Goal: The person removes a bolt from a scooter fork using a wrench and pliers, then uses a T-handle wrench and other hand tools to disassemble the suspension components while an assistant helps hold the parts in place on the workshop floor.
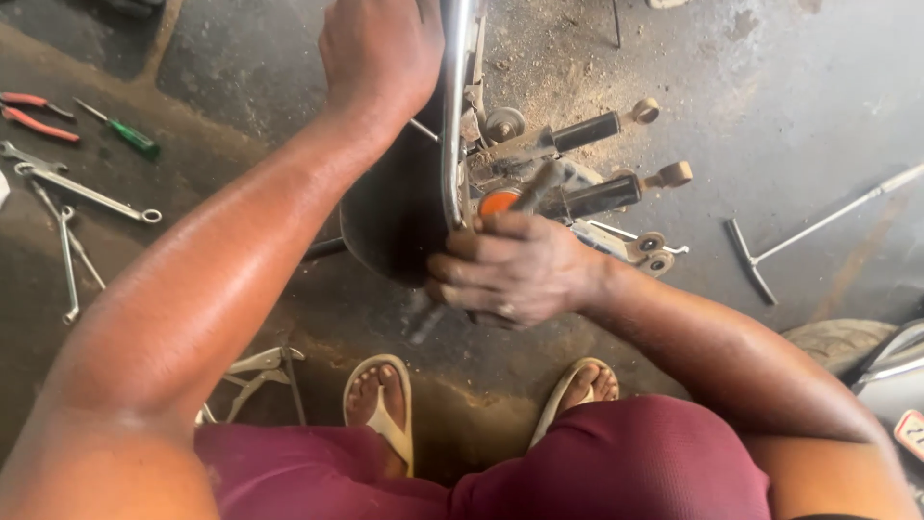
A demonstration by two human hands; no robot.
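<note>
Two hands work: left hand (380, 53) steadies the chrome bar (454, 116), grip hidden; right hand (515, 270) closed round a tool handle (539, 188) for leverage.

One sign (911, 433) — white, red-edged, tilted — at the right edge.

The left hand (380, 53) rests on a dark motorcycle seat (390, 207). The right hand (515, 270) grips a tool beside the chrome rail (452, 125). Spanners (82, 188) lie on the floor.
</note>
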